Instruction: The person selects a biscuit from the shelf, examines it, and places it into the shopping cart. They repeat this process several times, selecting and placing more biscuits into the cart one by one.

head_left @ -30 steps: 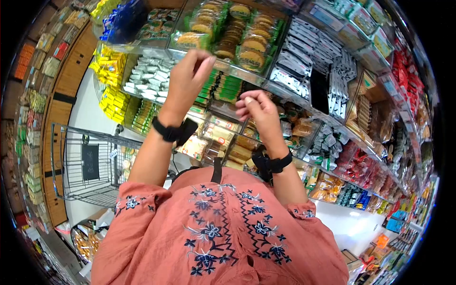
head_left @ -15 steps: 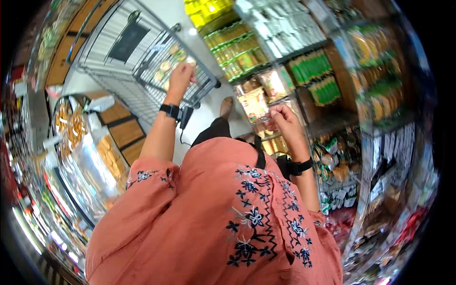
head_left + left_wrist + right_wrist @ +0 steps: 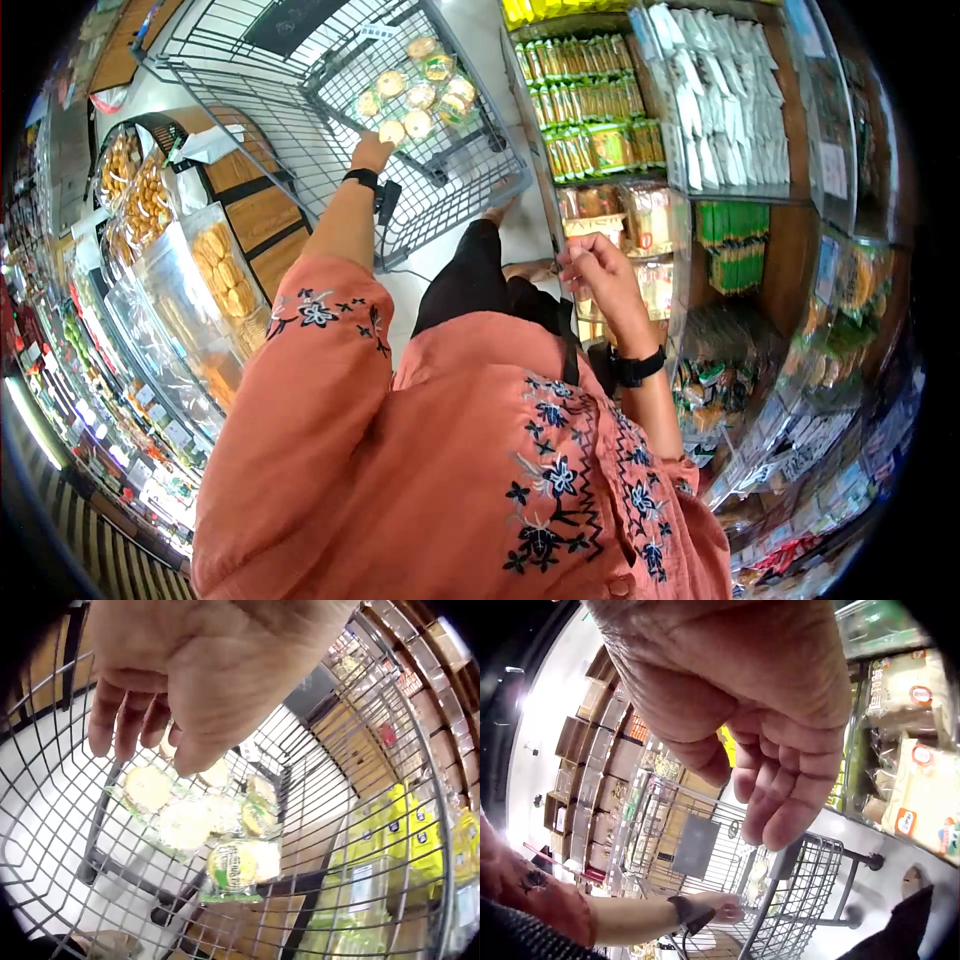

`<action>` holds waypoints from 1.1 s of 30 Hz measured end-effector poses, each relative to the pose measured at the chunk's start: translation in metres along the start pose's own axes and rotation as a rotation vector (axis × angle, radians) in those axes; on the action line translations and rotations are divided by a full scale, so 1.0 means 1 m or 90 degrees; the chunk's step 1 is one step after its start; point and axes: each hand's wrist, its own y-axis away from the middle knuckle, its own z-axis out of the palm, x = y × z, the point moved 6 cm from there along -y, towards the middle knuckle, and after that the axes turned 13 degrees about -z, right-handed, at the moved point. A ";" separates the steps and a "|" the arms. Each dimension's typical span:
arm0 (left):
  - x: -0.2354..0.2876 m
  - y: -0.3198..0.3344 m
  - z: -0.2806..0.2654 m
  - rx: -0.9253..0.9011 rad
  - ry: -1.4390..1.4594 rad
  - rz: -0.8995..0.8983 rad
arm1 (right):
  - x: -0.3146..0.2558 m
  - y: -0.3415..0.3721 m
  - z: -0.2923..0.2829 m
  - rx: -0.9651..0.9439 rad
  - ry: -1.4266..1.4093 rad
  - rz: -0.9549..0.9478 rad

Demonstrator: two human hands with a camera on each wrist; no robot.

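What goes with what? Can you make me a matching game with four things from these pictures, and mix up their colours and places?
Things:
1. Round wrapped cookies
2. Shirt
3. Trousers
4. White packets

Colours and places:
A. Black
B. On a shelf
C. Inside the shopping cart
D. Coral, with dark stitched flowers

Right pairs: 1-C, 2-D, 3-A, 4-B.

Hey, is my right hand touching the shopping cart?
Apart. The head view shows the right hand clear of the shopping cart, with floor visible between them.
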 end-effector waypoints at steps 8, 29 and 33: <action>0.019 -0.050 0.040 0.018 -0.112 0.022 | 0.024 -0.035 0.025 -0.017 -0.031 0.081; -0.014 -0.066 0.093 0.048 0.022 -0.089 | 0.044 -0.061 0.059 -0.009 -0.062 0.146; 0.005 -0.001 0.053 -0.071 0.291 -0.161 | 0.029 -0.057 0.052 0.004 -0.062 0.096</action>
